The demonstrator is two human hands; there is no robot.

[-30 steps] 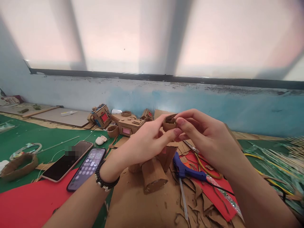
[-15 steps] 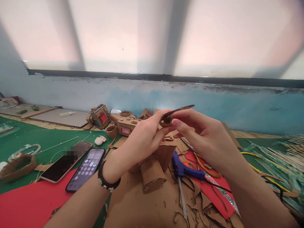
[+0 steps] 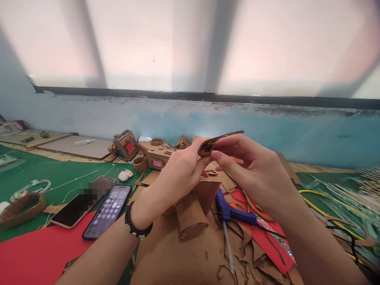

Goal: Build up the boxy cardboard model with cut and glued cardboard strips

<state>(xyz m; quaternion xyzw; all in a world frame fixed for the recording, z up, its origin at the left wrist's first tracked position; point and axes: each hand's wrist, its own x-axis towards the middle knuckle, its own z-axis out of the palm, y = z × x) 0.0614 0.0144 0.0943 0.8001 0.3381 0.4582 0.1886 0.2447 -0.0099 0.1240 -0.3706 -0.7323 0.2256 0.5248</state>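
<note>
A curled cardboard strip (image 3: 207,149) is raised between my hands, one end rolled into a small loop and the other end sticking out to the right. My left hand (image 3: 185,166) is closed around the rolled end. My right hand (image 3: 251,168) pinches near the loop with thumb and fingers, the strip's free end lying over its forefinger. Under the hands stands a cardboard box model (image 3: 208,194) with a short cardboard tube (image 3: 192,221) pointing toward me. A blue glue gun (image 3: 233,213) with a clear glue stick rests just right of it.
Two phones (image 3: 107,211) lie at left on red paper (image 3: 38,249). Behind them are a white earbud case (image 3: 125,175) and a cardboard ring (image 3: 23,209). Cardboard camera models (image 3: 124,145) stand along the wall. Cardboard scraps (image 3: 252,253) and thin sticks (image 3: 356,198) lie at right.
My right thumb has shifted slightly left and down along the strip, and the rolled loop shows more clearly. The things on the table stay where they were.
</note>
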